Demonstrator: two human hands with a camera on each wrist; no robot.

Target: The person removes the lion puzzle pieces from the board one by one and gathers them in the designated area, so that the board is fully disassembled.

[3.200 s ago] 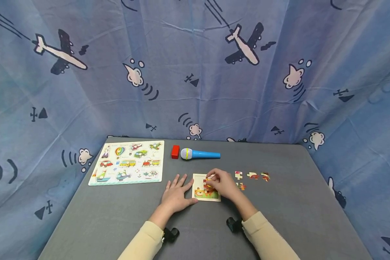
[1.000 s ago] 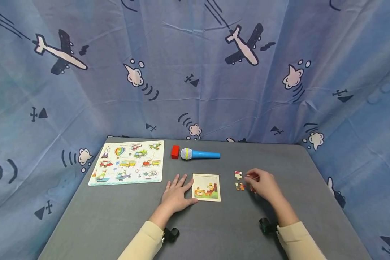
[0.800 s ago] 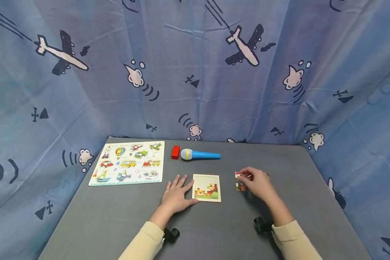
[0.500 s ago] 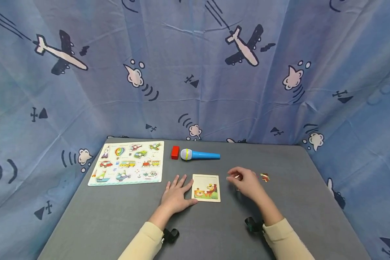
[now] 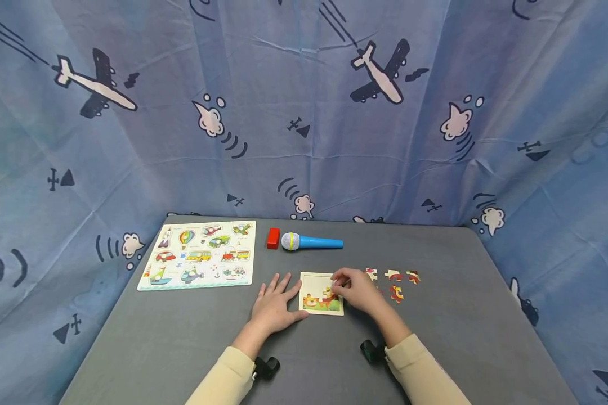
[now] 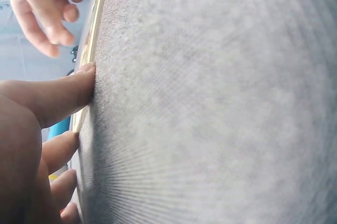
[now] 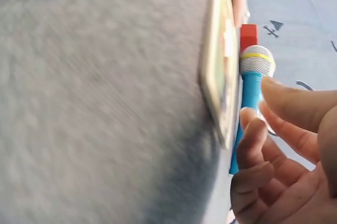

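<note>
My left hand (image 5: pixel 273 306) lies spread on the table, thumb and fingertips at the left edge of a small wooden puzzle board (image 5: pixel 315 274). Pieces with an orange animal (image 5: pixel 311 300) and green ground fill the board's lower part; its upper left is bare. Over the board's right side hovers my right hand (image 5: pixel 357 288), fingers loosely bent. In the right wrist view its thumb (image 7: pixel 287 100) stands apart from the fingers, and no piece shows between them. Several loose puzzle pieces lie to the right, among them a red and orange one (image 5: pixel 397 293); one is partly hidden by this hand.
Behind the board lie a toy microphone (image 5: pixel 314 241) with a blue handle and a red block (image 5: pixel 273 238). A larger picture board (image 5: pixel 197 254) with vehicles lies at the left. A blue printed curtain (image 5: pixel 304 112) hangs behind the grey table (image 5: pixel 466 337).
My right hand took a red and orange piece off the board and set it down among the loose pieces. It then moved left, back over the board. My left hand stayed put.
</note>
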